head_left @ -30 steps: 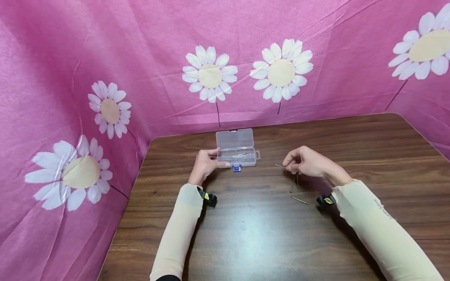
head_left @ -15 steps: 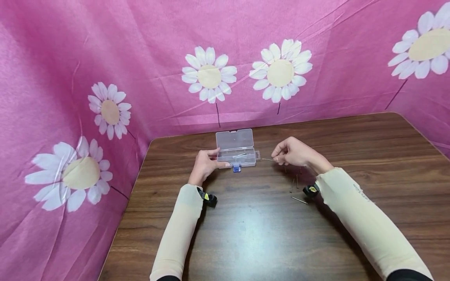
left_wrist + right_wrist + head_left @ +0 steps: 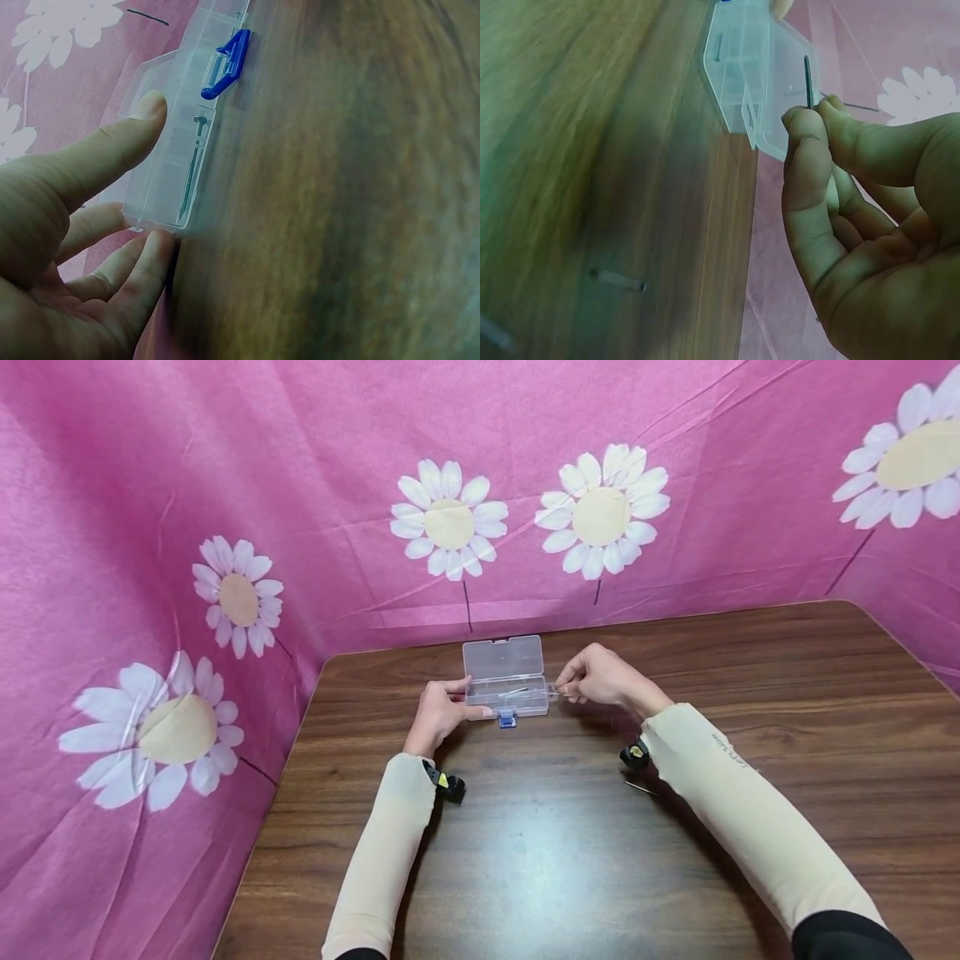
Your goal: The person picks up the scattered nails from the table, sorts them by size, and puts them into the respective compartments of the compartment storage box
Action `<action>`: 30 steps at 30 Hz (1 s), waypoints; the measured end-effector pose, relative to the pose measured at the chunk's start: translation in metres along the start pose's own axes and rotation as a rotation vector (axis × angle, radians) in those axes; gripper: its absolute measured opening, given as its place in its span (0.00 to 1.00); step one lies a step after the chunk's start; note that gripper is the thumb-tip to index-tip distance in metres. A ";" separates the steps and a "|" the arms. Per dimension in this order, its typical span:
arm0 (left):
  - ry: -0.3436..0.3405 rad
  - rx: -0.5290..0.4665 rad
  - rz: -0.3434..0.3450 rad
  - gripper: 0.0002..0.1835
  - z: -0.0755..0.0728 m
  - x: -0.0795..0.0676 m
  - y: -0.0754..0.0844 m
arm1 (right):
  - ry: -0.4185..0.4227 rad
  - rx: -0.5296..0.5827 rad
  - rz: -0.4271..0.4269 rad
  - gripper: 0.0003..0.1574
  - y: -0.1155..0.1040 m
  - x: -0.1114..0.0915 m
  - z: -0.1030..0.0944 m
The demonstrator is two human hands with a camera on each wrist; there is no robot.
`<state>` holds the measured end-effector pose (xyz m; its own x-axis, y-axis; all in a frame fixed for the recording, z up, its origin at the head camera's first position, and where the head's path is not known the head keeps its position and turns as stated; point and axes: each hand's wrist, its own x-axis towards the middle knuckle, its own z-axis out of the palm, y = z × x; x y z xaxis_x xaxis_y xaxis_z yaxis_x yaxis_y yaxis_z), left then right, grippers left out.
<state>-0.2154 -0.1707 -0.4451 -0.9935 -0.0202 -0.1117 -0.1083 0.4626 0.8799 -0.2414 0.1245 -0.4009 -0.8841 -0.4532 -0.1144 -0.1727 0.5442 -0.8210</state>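
Observation:
A clear plastic compartment box [image 3: 530,711] stands near the table's back edge, its lid [image 3: 502,657] raised and its blue latch [image 3: 507,720] hanging at the front. My left hand [image 3: 435,714] holds the box's left end, thumb on the front side and fingers around the end and back. A nail [image 3: 192,165] lies inside, along the front wall in the left wrist view. At the box's right end, my right hand [image 3: 600,677] pinches another nail [image 3: 808,79] between thumb and forefinger; its tip points toward the box.
A loose nail [image 3: 640,787] lies on the brown wooden table [image 3: 525,877], partly below the right wrist camera. Another nail [image 3: 619,280] shows blurred on the wood in the right wrist view. Behind the table hangs a pink cloth [image 3: 337,568] printed with daisies.
My right hand has moved left and slightly back with its nail, up to the box's right end. The left hand and the box have stayed in place.

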 end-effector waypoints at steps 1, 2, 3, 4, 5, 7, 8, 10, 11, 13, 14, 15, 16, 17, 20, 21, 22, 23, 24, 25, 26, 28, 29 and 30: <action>0.000 0.001 0.000 0.40 0.000 0.000 0.000 | 0.003 -0.002 0.001 0.06 -0.001 0.003 0.002; -0.001 0.000 -0.001 0.40 0.000 0.000 0.000 | 0.006 -0.002 0.003 0.06 -0.002 0.005 0.003; -0.001 -0.003 -0.002 0.40 0.000 0.000 0.000 | 0.009 -0.004 0.002 0.06 -0.003 0.008 0.005; -0.002 -0.005 -0.002 0.41 0.000 0.000 0.000 | 0.012 -0.002 0.010 0.06 -0.004 0.011 0.006; -0.003 -0.008 -0.005 0.41 0.000 0.000 0.000 | 0.014 -0.001 0.013 0.06 -0.004 0.015 0.008; -0.004 -0.009 -0.008 0.41 0.000 0.000 0.000 | 0.019 -0.001 0.023 0.06 -0.005 0.021 0.011; -0.003 -0.010 -0.008 0.41 0.000 0.000 0.000 | 0.021 -0.002 0.025 0.06 -0.006 0.025 0.012; 0.000 -0.017 -0.002 0.41 0.000 0.000 0.000 | 0.024 -0.009 0.030 0.07 -0.007 0.031 0.016; 0.002 -0.024 0.000 0.41 0.000 0.000 0.000 | 0.025 -0.013 0.029 0.07 -0.008 0.034 0.017; 0.001 -0.028 0.007 0.41 0.000 0.000 0.000 | 0.029 -0.016 0.035 0.06 -0.011 0.039 0.020; -0.001 -0.032 0.011 0.41 0.001 0.000 -0.001 | 0.032 -0.020 0.038 0.06 -0.013 0.041 0.021; -0.004 -0.035 0.013 0.41 0.001 0.001 -0.001 | 0.037 -0.027 0.042 0.06 -0.014 0.043 0.022; -0.003 -0.036 0.012 0.41 0.001 0.001 -0.001 | 0.041 -0.035 0.045 0.06 -0.015 0.044 0.023; -0.004 -0.037 0.012 0.41 0.001 0.001 -0.001 | 0.045 -0.042 0.048 0.06 -0.017 0.046 0.024; 0.001 -0.038 0.014 0.41 0.001 0.001 -0.001 | 0.059 -0.074 0.049 0.07 -0.018 0.048 0.025; 0.004 -0.040 0.014 0.41 0.001 0.001 -0.001 | 0.062 -0.085 0.045 0.07 -0.019 0.049 0.025; 0.006 -0.041 0.014 0.41 0.000 0.001 -0.001 | 0.066 -0.098 0.038 0.07 -0.020 0.049 0.025; 0.006 -0.041 0.016 0.41 0.000 0.001 -0.001 | 0.070 -0.114 0.031 0.08 -0.020 0.049 0.026; 0.007 -0.040 0.017 0.41 0.000 0.002 -0.001 | 0.076 -0.131 0.025 0.08 -0.021 0.050 0.026; 0.007 -0.038 0.020 0.41 0.000 0.002 -0.001 | 0.083 -0.157 0.014 0.08 -0.021 0.050 0.027; 0.007 -0.037 0.021 0.42 0.000 0.002 -0.001 | 0.088 -0.178 0.006 0.08 -0.022 0.051 0.027; 0.007 -0.031 0.022 0.41 0.000 0.002 -0.002 | 0.095 -0.233 -0.012 0.08 -0.023 0.052 0.028; 0.006 -0.031 0.022 0.41 0.000 0.002 -0.002 | 0.098 -0.265 -0.024 0.08 -0.023 0.052 0.029; 0.005 -0.031 0.020 0.41 0.000 0.002 -0.003 | 0.097 -0.292 -0.036 0.08 -0.023 0.053 0.029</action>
<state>-0.2166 -0.1719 -0.4478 -0.9956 -0.0159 -0.0921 -0.0898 0.4355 0.8957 -0.2716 0.0670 -0.4041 -0.9101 -0.4137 -0.0225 -0.3095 0.7150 -0.6268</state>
